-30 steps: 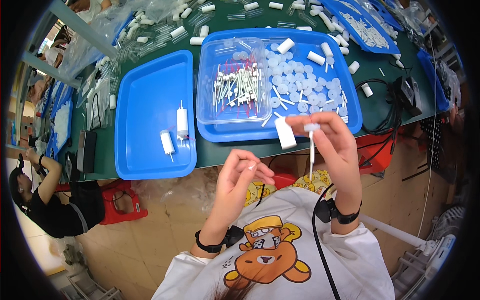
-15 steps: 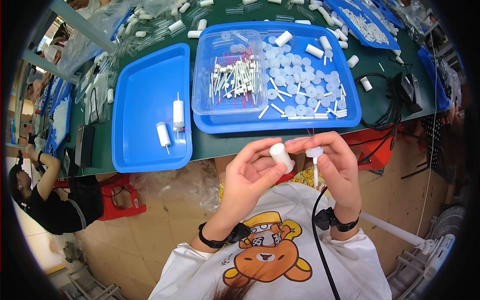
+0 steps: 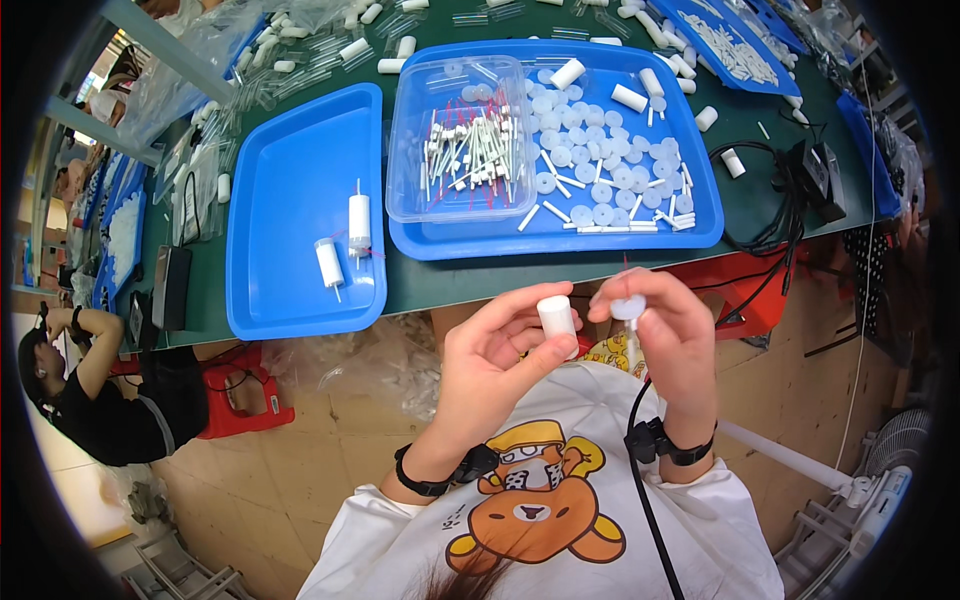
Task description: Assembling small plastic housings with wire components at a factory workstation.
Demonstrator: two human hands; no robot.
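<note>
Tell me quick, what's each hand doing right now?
Left hand: closed on a white tube.
Right hand: closed on a white disc with a pin.

This is a small-parts assembly workshop — a production line rather than a home or office. A long green counter [image 3: 740, 130] carries shallow blue plastic trays [image 3: 290, 200] loaded with bulk stock: dozens of white plastic discs [image 3: 590, 150], short white cylinders [image 3: 630, 97], and a clear plastic tub of thin white pins [image 3: 470, 150]. Clear plastic bags of parts [image 3: 190, 80] pile along the far edge. Another worker in black [image 3: 110, 400] sits at the same line — red stools [image 3: 240, 390] stand beneath it.
</note>
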